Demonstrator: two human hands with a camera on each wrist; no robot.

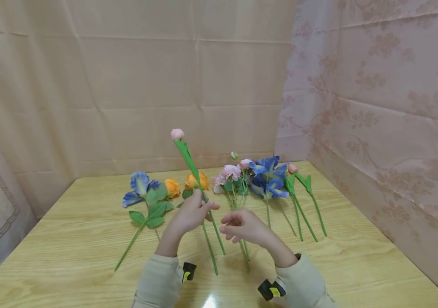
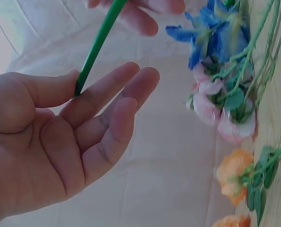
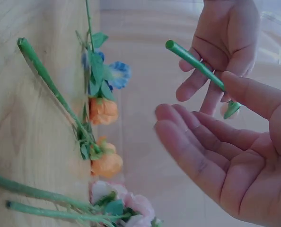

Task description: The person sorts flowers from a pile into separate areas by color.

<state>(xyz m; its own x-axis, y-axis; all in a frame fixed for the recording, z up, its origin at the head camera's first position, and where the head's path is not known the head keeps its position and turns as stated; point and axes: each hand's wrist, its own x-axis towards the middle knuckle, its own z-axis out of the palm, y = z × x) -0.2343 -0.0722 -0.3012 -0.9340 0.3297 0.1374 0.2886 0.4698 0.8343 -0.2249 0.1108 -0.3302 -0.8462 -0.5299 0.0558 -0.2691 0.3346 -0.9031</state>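
Note:
My left hand (image 1: 189, 214) pinches the green stem of a pink tulip (image 1: 192, 164) between thumb and fingers. The flower tilts up and to the left, with its stem end hanging below the hand. In the left wrist view the stem (image 2: 98, 45) runs past the thumb, the other fingers loosely bent. My right hand (image 1: 247, 226) hovers just right of the stem, fingers relaxed and holding nothing. The right wrist view shows the right thumb (image 3: 254, 92) overlapping the stem (image 3: 195, 61); whether they touch I cannot tell.
On the wooden table (image 1: 84, 239) lie a blue iris (image 1: 138, 188), orange roses (image 1: 171, 188), pink carnation-like flowers (image 1: 231, 172), more blue irises (image 1: 269, 175) and, at right, more tulips (image 1: 309, 184). Beige curtain (image 1: 145, 85) hangs behind, patterned cloth (image 1: 388, 107) on the right.

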